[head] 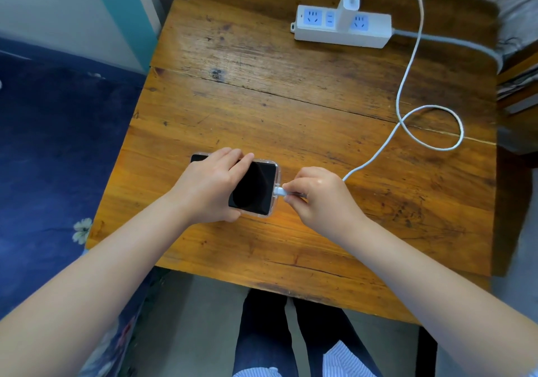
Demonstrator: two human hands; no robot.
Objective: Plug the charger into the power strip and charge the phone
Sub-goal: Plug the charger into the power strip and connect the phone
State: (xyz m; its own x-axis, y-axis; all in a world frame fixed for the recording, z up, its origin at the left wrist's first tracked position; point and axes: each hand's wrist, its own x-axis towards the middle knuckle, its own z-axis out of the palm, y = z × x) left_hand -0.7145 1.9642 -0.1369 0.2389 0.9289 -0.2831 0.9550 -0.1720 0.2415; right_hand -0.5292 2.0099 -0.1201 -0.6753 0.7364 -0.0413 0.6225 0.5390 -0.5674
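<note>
Pushing the plug (pixel 280 191) straight along the phone's long axis is what this step calls for, with no wiggle sideways, since the port sits in the short right-hand edge of the phone (pixel 254 186) and any tilt would likely jam it. The right hand (pixel 317 199) pinches the white plug between thumb and fingertips, closed on it, and the plug's tip meets the phone's edge; whether it is fully seated cannot be told from here. The left hand (pixel 209 184) lies over the phone's left part, fingers curled across its top edge and thumb below, holding it down flat on the wooden table (pixel 291 100) so it cannot slide away from the push. A firm brace there matters as much as the push itself.

Well behind the hands, the white charger (pixel 348 8) stands upright in the power strip (pixel 343 29) at the far side of the table, so that half of the task looks done. The cable (pixel 407 85) runs from the charger down the right side, makes one loose loop, and reaches the right hand with slack to spare. The screen is dark.
</note>
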